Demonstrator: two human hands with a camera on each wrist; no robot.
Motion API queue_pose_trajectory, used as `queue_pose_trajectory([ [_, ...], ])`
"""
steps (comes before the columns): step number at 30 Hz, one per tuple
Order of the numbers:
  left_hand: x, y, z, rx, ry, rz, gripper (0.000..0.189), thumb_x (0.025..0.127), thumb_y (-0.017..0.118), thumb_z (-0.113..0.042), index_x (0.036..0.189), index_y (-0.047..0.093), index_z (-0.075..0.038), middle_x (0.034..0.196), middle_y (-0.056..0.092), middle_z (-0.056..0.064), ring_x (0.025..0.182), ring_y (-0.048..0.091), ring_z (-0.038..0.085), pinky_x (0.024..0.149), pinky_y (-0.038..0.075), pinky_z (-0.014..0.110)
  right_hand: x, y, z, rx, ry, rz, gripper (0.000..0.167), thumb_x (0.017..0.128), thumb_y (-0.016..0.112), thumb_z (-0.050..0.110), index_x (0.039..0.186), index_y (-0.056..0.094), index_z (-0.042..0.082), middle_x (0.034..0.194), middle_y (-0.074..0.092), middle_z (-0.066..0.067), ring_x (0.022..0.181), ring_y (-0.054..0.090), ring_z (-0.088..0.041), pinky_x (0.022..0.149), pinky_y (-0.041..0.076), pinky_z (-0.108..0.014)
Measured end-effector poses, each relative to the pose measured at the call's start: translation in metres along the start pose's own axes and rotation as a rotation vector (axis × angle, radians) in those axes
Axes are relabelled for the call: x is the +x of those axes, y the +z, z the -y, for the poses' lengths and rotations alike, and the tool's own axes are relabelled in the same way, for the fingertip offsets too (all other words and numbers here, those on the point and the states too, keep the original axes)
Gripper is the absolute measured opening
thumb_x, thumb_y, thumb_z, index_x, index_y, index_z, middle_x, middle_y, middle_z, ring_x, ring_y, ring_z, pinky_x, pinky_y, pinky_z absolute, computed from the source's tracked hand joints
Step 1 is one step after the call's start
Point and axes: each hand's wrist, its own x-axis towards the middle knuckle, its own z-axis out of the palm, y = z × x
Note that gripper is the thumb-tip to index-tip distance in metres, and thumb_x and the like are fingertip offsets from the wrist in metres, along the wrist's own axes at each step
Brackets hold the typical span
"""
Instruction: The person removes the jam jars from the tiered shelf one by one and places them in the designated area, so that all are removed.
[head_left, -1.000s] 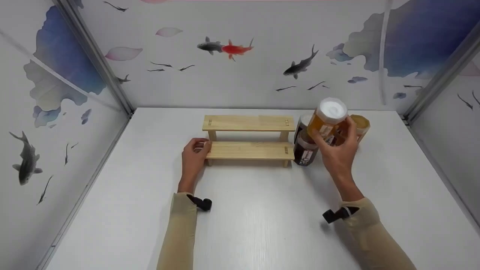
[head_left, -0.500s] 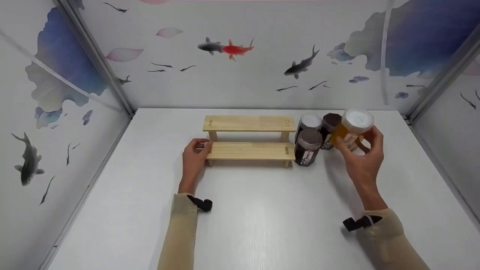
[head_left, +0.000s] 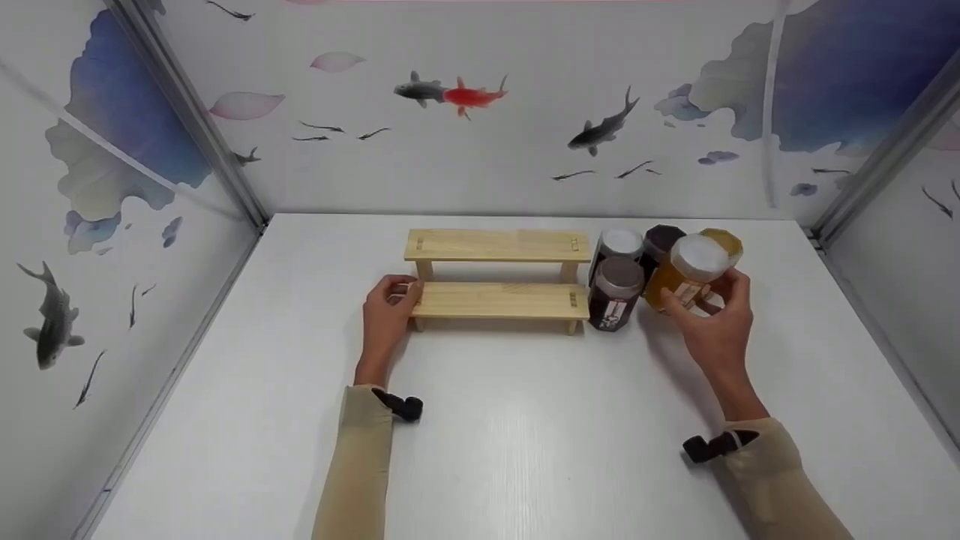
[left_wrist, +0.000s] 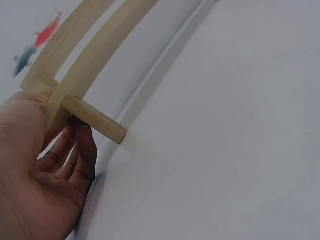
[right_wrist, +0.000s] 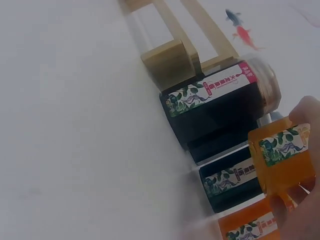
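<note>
A two-tier wooden rack (head_left: 501,301) stands on the table. My left hand (head_left: 390,319) grips the left end of its lower board; in the left wrist view, the fingers (left_wrist: 86,152) curl beneath the wood. With my right hand (head_left: 712,322) I hold an amber jar (head_left: 679,285) with a white lid, tilted a little, in front of the other jars. One dark jar (head_left: 615,296) with a brownish lid stands right beside the rack. Behind it are a white-lidded dark jar (head_left: 621,241) and another dark jar (head_left: 661,238). A second amber jar (head_left: 724,241) is partly hidden behind the held one.
The white table (head_left: 495,435) is bounded by printed panels on the back and both sides. A metal post (head_left: 187,112) rises at the back left corner. Small black cameras (head_left: 705,448) are strapped at both wrists.
My right hand has carried the amber jar rightward, then lowered it slightly back toward the left. The dark jars behind have come into view. My left hand has stayed on the rack.
</note>
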Motion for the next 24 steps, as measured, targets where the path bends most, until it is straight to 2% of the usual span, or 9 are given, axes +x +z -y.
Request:
queue_pose_trajectory([
  [5,0.001,-0.001,0.0,0.012,-0.011,0.002,0.032,0.102,0.075,-0.04,0.122,0.074,-0.015,0.114,0.072,0.009,0.101,0.069,0.021,0.079,0.056,0.026,0.001,0.0,-0.006,-0.039,0.04,0.051,0.081,0.089,0.09,0.03,0.155,0.044,0.019,0.146,0.057,-0.001,0.126,0.052,-0.007,0.098,0.052,-0.024],
  [12,0.0,-0.003,0.0,0.01,-0.012,0.003,0.033,0.102,0.075,-0.04,0.122,0.073,-0.013,0.116,0.073,0.01,0.104,0.069,0.022,0.081,0.055,0.027,0.002,0.002,-0.014,-0.058,0.05,0.135,0.083,0.089,0.09,0.035,0.154,0.043,0.015,0.146,0.056,-0.004,0.128,0.052,-0.011,0.096,0.052,-0.021],
  [18,0.0,-0.002,0.001,0.026,-0.026,0.0,0.034,0.102,0.074,-0.041,0.123,0.073,-0.015,0.117,0.072,0.009,0.106,0.069,0.021,0.084,0.055,0.028,0.0,0.001,-0.021,-0.091,0.096,0.211,0.087,0.09,0.089,0.039,0.157,0.039,0.012,0.15,0.053,-0.007,0.129,0.051,-0.014,0.1,0.051,-0.022],
  [24,-0.001,0.0,-0.001,-0.001,-0.012,-0.005,0.031,0.102,0.076,-0.038,0.121,0.074,-0.014,0.113,0.073,0.009,0.102,0.07,0.021,0.081,0.055,0.027,0.0,0.0,-0.025,-0.094,0.093,0.247,0.09,0.09,0.09,0.037,0.158,0.038,0.011,0.149,0.054,-0.008,0.127,0.053,-0.015,0.098,0.051,-0.021],
])
